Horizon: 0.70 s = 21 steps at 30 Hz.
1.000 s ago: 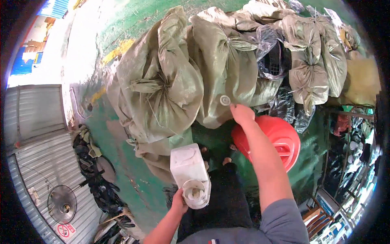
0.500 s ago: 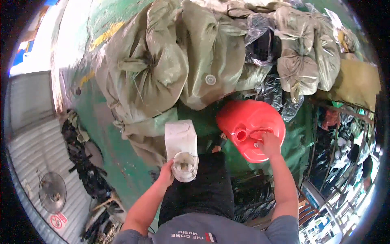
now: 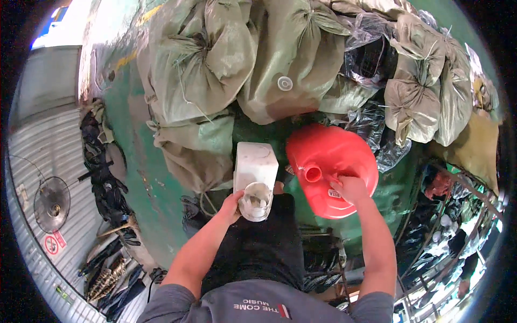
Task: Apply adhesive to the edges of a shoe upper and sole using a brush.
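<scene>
Hands (image 3: 231, 209) on boxy white container (image 3: 256, 161) and bulging, glossy red jug (image 3: 328, 146)

2 forearms (image 3: 377, 231) extended, right fingers (image 3: 338, 186) curled.

smooth, glossy plastic of a red jug (image 3: 334, 148), duller plastic of a white container (image 3: 256, 167) (scuffed-looking), creased cloth-like sacks (image 3: 296, 59) with faint sheen, ribbed metal wall (image 3: 56, 134), matt cloth shirt (image 3: 231, 293)

Floor (image 3: 156, 215): green, scuffed | yellow paint marks (image 3: 126, 60) upper left | bears: heaped khaki sacks (image 3: 215, 81), tied; dark clutter (image 3: 105, 185) at left
</scene>
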Tool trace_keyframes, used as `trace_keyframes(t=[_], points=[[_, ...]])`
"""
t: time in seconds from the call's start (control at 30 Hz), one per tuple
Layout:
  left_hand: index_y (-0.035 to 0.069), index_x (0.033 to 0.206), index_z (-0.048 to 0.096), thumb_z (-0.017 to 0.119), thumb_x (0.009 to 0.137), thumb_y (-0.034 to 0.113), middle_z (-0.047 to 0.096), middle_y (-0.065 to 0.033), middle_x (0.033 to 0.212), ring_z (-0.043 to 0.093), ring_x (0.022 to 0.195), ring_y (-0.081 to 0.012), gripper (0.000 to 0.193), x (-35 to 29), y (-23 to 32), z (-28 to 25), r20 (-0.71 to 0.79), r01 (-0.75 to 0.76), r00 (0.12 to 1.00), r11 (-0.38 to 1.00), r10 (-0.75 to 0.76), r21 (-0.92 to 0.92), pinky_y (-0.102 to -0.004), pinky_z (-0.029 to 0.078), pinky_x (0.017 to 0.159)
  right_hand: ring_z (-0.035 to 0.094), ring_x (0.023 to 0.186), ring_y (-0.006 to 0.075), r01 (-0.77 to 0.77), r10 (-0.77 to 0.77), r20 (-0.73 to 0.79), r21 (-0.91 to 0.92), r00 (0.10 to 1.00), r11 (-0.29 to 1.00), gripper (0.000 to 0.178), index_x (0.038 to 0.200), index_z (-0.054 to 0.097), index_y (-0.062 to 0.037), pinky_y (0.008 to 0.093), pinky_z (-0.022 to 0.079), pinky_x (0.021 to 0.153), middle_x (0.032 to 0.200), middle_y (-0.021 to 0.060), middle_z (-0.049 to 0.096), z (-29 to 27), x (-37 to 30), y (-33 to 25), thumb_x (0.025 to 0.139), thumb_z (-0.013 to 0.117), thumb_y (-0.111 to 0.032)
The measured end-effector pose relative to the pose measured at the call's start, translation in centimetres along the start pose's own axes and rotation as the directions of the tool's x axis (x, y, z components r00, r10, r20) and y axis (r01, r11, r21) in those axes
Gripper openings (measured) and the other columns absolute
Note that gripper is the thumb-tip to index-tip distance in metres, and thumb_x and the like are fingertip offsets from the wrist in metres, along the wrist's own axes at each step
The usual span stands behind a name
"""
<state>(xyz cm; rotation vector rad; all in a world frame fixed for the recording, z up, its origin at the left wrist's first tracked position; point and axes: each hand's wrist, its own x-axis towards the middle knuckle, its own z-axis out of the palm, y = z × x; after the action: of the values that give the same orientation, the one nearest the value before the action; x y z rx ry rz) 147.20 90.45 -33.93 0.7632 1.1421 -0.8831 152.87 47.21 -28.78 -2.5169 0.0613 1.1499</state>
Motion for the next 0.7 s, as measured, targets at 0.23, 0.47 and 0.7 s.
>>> trace_keyframes(t=[0.23, 0.47, 0.7], points=[[0.000, 0.129, 0.048, 0.063, 0.092, 0.026, 0.063, -0.0109, 0.118, 0.062, 0.106, -0.0244, 0.047, 3.2, -1.8, 0.4, -0.077, -0.097, 0.991, 0.990, 0.105, 0.100, -0.0390, 0.052, 0.089, 0.067, 0.078, 0.0380, -0.097, 0.101, 0.039, -0.078, 0.994, 0.992, 0.044, 0.088, 0.065, -0.0062, 0.0488, 0.052, 0.072, 0.080, 0.0180, 0.068, 0.4, -2.6, -0.9, 0.092, 0.054, -0.049], [-0.004, 0.134, 0.040, 0.069, 0.087, 0.025, 0.060, -0.0151, 0.120, 0.060, 0.108, -0.0257, 0.062, 7.3, -1.3, 1.3, -0.181, -0.119, 0.973, 0.982, 0.146, 0.147, -0.0394, 0.047, 0.095, 0.067, 0.077, 0.0383, -0.218, 0.228, 0.030, -0.192, 0.973, 0.957, 0.043, 0.091, 0.065, -0.0062, 0.0498, 0.052, 0.071, 0.079, 0.0191, 0.068, 1.2, -2.8, -2.8, 0.094, 0.052, -0.048], [-0.007, 0.126, 0.044, 0.072, 0.084, 0.026, 0.057, -0.0174, 0.122, 0.059, 0.109, -0.0259, 0.060, 11.0, -0.8, 1.5, -0.074, -0.198, 0.975, 0.969, 0.211, 0.151, -0.0389, 0.047, 0.093, 0.067, 0.074, 0.0392, -0.203, 0.244, 0.132, -0.268, 0.961, 0.942, 0.042, 0.094, 0.064, -0.0059, 0.0502, 0.053, 0.067, 0.075, 0.0204, 0.067, 3.5, -2.5, -4.7, 0.094, 0.053, -0.046]])
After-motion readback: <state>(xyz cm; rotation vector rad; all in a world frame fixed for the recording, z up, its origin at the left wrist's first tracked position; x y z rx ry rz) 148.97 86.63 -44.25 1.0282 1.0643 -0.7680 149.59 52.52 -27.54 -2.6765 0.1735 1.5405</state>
